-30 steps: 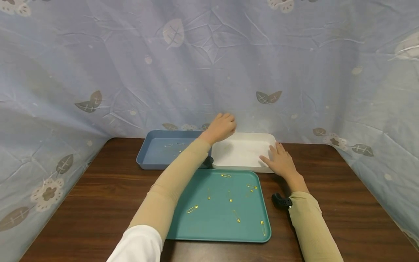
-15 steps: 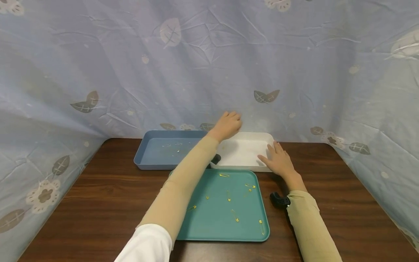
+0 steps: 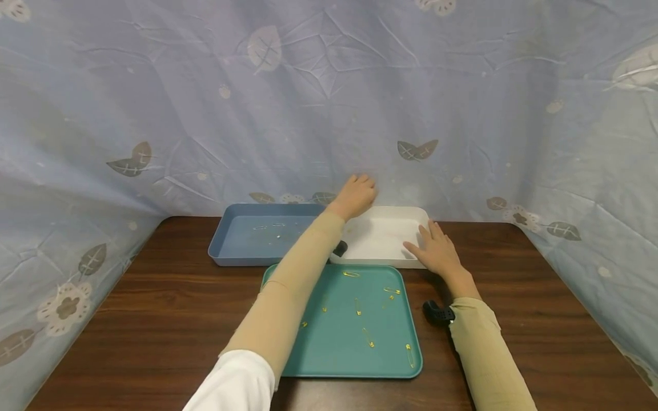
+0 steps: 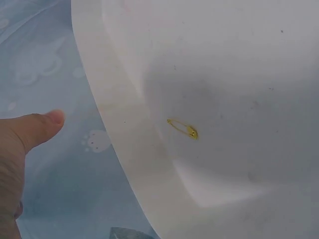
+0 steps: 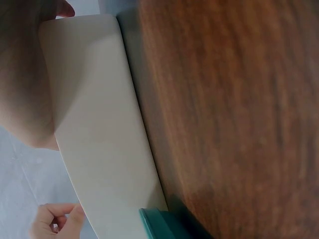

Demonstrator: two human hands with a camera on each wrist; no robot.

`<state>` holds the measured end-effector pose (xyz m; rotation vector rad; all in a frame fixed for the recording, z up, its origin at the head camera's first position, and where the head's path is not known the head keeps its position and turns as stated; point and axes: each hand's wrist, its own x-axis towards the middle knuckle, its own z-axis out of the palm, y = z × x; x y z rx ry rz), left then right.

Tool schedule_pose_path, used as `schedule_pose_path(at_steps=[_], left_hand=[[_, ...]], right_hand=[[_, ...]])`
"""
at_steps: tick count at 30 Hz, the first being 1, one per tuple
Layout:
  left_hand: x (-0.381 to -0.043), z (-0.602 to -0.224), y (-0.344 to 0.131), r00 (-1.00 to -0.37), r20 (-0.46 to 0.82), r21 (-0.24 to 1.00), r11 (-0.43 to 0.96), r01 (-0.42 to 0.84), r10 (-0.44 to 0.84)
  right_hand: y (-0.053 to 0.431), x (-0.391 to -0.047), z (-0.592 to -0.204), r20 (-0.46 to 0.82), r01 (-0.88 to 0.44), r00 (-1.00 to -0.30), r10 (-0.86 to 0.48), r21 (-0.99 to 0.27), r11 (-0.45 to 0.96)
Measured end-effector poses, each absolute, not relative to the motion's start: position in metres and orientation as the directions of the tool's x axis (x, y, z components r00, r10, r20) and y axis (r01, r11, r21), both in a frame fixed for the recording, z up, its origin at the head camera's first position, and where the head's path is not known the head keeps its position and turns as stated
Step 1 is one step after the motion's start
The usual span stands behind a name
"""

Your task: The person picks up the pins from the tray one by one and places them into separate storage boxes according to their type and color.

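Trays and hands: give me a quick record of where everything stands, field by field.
Left hand: at the white tray's back-left corner; grip unclear
Right hand: fingers spread at the white tray's right end
White tray: right of the blue tray; a gold safety pin lies inside
Blue tray: small silvery pins; partly hidden by the left arm
Green tray: nearest the person; several gold safety pins

Teal tray (image 3: 336, 354), white tray (image 3: 393, 234) and blue tray (image 3: 241, 237) look like smooth matt plastic — safety pins (image 4: 191, 131) are shiny metal, desk (image 3: 534, 279) has slightly glossy wood grain, backdrop (image 3: 319, 131)'s wrinkly cloth.
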<state>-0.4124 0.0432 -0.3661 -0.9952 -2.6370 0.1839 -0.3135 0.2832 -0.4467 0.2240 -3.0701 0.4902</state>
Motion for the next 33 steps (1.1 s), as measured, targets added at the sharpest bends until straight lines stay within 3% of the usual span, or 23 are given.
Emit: schedule_pose_path(at_steps=[11,20,33], left_hand=[[-0.404,-0.366,0.027,-0.696,0.231,-0.281,0.732,0.621,0.68],[-0.388,-0.358,0.008,-0.671,0.249,-0.254,0.715,0.651,0.699],[-0.361,-0.341,-0.027,-0.61,0.411,-0.205,0.721,0.662,0.678]], right_hand=[[0.278,-0.314,-0.447,0.059,-0.167,-0.986,-0.156,-0.313,0.935],[0.277,-0.315,-0.447,0.054,-0.17,-0.985,-0.161,-0.305,0.937],[0.282,-0.317,-0.447,0.057,-0.165,-0.986,-0.155,-0.31,0.936]])
